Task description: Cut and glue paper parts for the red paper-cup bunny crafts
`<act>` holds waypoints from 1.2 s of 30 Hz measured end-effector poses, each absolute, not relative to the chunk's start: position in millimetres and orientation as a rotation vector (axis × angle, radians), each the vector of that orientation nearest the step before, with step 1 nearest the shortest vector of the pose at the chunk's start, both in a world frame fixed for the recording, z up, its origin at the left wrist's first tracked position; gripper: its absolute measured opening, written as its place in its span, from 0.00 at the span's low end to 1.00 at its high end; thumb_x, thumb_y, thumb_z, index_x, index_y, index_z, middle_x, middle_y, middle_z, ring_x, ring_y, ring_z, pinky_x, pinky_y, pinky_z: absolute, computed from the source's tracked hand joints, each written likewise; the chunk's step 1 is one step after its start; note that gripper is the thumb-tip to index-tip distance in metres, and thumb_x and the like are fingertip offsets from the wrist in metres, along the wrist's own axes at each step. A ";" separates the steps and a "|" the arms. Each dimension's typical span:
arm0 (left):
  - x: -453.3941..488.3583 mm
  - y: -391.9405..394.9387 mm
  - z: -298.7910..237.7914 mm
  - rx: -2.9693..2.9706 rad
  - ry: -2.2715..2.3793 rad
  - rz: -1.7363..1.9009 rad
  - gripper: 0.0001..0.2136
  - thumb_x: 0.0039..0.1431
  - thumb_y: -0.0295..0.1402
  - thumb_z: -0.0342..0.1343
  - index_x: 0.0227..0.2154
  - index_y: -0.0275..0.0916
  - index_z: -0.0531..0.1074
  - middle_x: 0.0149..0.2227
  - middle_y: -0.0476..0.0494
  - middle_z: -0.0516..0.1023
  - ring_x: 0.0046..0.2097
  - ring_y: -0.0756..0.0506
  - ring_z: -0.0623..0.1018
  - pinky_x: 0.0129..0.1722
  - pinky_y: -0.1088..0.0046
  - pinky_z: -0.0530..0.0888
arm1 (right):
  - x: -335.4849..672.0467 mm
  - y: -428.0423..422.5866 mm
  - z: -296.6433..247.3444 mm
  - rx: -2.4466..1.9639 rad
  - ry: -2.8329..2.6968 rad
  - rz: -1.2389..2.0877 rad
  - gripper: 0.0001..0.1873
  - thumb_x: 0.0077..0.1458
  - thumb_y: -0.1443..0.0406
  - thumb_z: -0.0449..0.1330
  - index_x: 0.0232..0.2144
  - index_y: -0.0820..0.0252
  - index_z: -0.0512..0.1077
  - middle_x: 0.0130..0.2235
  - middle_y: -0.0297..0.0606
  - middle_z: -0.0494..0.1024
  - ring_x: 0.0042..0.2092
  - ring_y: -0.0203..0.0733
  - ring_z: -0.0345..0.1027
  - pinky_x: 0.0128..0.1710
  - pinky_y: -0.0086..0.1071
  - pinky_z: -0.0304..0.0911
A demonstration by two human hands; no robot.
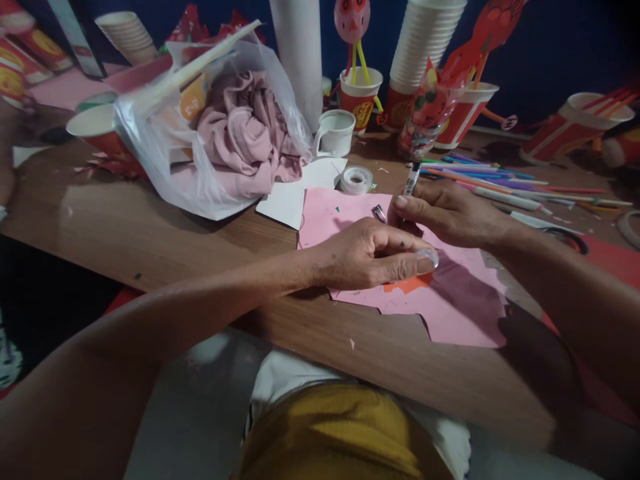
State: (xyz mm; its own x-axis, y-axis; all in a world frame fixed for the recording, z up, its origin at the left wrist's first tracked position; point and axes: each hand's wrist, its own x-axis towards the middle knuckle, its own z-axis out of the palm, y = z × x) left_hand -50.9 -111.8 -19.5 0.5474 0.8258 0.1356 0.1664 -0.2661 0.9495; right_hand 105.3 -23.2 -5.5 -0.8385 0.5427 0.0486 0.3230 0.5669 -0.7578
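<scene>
My left hand (373,257) is closed, pinching a small clear round piece (429,257) between thumb and fingers. It is above the pink paper (460,313), over an orange paper scrap (410,284). My right hand (445,210) is closed around a slim pen (413,179) with a barcode label; the pen's upper part sticks up past the thumb. A short dark shiny piece (379,213) shows beside the right fingers; whether it belongs to the pen I cannot tell. Behind the hands, a roll of clear tape (356,179) lies at the paper's far edge.
A plastic bag (210,200) with folded pink cloth stands at left. Farther back are a white mug (336,133), stacked paper cups (425,47) and a decorated red cup (361,100). Colored pens (480,175) lie at right, near black-handled scissors (565,239).
</scene>
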 end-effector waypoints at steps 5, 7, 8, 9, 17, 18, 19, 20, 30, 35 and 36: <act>-52.0 -110.9 -18.2 1.784 0.832 0.753 0.10 0.57 0.35 0.49 0.27 0.35 0.71 0.22 0.52 0.67 0.24 0.54 0.66 0.22 0.79 0.63 | 104.8 -22.6 -4.5 -0.703 -2.580 1.041 0.27 0.57 0.47 0.45 0.26 0.63 0.70 0.22 0.33 0.69 0.24 0.31 0.62 0.25 0.25 0.58; -52.3 -110.6 -17.4 1.785 0.832 0.743 0.10 0.57 0.35 0.49 0.26 0.35 0.71 0.22 0.51 0.67 0.25 0.54 0.66 0.23 0.79 0.63 | 105.1 -22.4 -4.9 -0.702 -2.571 1.040 0.27 0.57 0.47 0.44 0.26 0.63 0.70 0.22 0.33 0.69 0.23 0.31 0.62 0.24 0.25 0.58; -52.3 -110.6 -16.9 1.784 0.829 0.739 0.10 0.58 0.35 0.49 0.26 0.35 0.70 0.23 0.51 0.67 0.25 0.53 0.66 0.24 0.79 0.64 | 105.5 -22.2 -5.2 -0.705 -2.563 1.048 0.27 0.57 0.48 0.45 0.27 0.63 0.70 0.22 0.33 0.69 0.23 0.31 0.62 0.24 0.24 0.58; -52.2 -110.6 -16.3 1.782 0.824 0.735 0.10 0.58 0.35 0.49 0.26 0.35 0.70 0.23 0.51 0.67 0.25 0.53 0.66 0.24 0.79 0.64 | 106.1 -22.0 -5.5 -0.708 -2.556 1.058 0.27 0.57 0.48 0.45 0.27 0.63 0.70 0.22 0.32 0.69 0.23 0.31 0.62 0.24 0.24 0.58; -50.8 -111.1 -13.3 1.754 0.812 0.725 0.11 0.58 0.34 0.48 0.24 0.34 0.68 0.23 0.51 0.64 0.27 0.54 0.64 0.25 0.79 0.62 | 118.1 -23.5 -9.0 -0.723 -2.466 1.097 0.23 0.59 0.51 0.46 0.28 0.64 0.69 0.22 0.31 0.68 0.22 0.29 0.62 0.23 0.24 0.58; -51.0 -111.1 -12.9 1.758 0.815 0.721 0.11 0.58 0.34 0.48 0.24 0.34 0.68 0.23 0.51 0.64 0.27 0.54 0.64 0.25 0.79 0.62 | 120.1 -24.7 -9.4 -0.727 -2.459 1.084 0.23 0.59 0.52 0.47 0.28 0.64 0.69 0.22 0.32 0.68 0.22 0.29 0.62 0.23 0.24 0.58; -51.2 -111.1 -12.5 1.761 0.817 0.715 0.12 0.58 0.34 0.48 0.24 0.33 0.68 0.23 0.51 0.64 0.27 0.54 0.64 0.25 0.79 0.62 | 122.0 -26.2 -9.7 -0.731 -2.452 1.077 0.22 0.59 0.52 0.47 0.28 0.64 0.69 0.22 0.32 0.68 0.23 0.29 0.62 0.24 0.24 0.58; -51.4 -111.1 -12.0 1.762 0.819 0.708 0.12 0.59 0.34 0.48 0.24 0.33 0.68 0.24 0.51 0.64 0.27 0.54 0.64 0.25 0.79 0.61 | 123.9 -27.9 -9.9 -0.733 -2.443 1.082 0.22 0.59 0.53 0.47 0.28 0.64 0.69 0.22 0.33 0.68 0.23 0.30 0.62 0.24 0.24 0.59; -50.8 -110.1 -9.9 1.663 0.781 0.662 0.11 0.58 0.34 0.48 0.24 0.34 0.67 0.24 0.53 0.63 0.27 0.54 0.62 0.26 0.80 0.60 | 144.3 -46.9 -10.5 -0.706 -2.393 0.819 0.22 0.61 0.56 0.46 0.23 0.62 0.70 0.22 0.36 0.72 0.23 0.33 0.67 0.24 0.27 0.63; -49.1 -111.9 -9.4 1.590 0.810 0.681 0.10 0.58 0.33 0.49 0.26 0.33 0.69 0.25 0.52 0.64 0.28 0.54 0.63 0.26 0.80 0.61 | 149.7 -58.5 -9.1 -0.625 -2.419 0.619 0.21 0.61 0.62 0.46 0.19 0.61 0.68 0.25 0.37 0.74 0.24 0.33 0.68 0.23 0.25 0.62; -48.8 -111.9 -9.7 1.571 0.809 0.691 0.09 0.57 0.33 0.49 0.27 0.33 0.70 0.25 0.52 0.65 0.28 0.54 0.64 0.27 0.80 0.62 | 150.3 -61.5 -8.4 -0.599 -2.435 0.586 0.20 0.61 0.63 0.46 0.21 0.61 0.68 0.25 0.36 0.74 0.24 0.32 0.68 0.22 0.25 0.62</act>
State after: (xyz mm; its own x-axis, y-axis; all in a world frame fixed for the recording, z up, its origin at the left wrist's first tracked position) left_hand -48.8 -111.9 -9.7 0.5844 0.8114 -0.0059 0.1214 -0.0803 0.9894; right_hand 150.3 -61.5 -8.4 -0.7437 0.5278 0.4102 0.2835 0.8048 -0.5215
